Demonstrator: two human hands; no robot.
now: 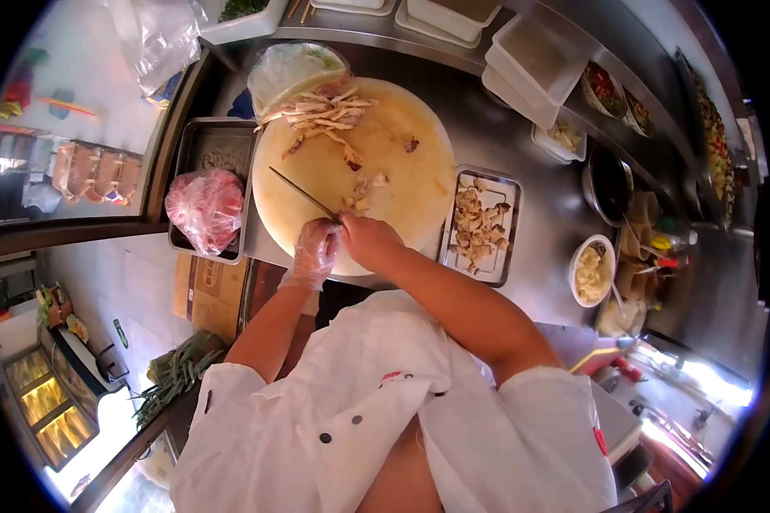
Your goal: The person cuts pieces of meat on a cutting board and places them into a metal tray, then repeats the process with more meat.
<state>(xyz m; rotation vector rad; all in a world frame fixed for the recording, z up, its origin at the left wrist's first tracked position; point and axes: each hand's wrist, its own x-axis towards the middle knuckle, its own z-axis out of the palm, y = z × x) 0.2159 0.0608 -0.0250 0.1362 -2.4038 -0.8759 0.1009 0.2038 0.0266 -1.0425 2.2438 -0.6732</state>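
My right hand (pixel 371 241) is closed round the handle end of a knife (pixel 301 191), whose blade shows as a thin dark line from above. Against it, at the near edge of the round chopping board (pixel 411 201), my left hand (pixel 316 250) wears a clear plastic glove. Its fingers are curled in; what they hold, if anything, is hidden. Small cut pieces (pixel 361 195) lie just beyond the knife. Farther back on the board is a pile of pale, long strips of food (pixel 327 111), beside a clear plastic bag (pixel 295 70).
Left of the board, a dark tray (pixel 200 132) bears a bag of pinkish meat (pixel 205 209). On the right are a metal tray of chopped pieces (pixel 481 222) and a white bowl (pixel 592 272). White plastic containers (pixel 535 64) stand along the back shelf.
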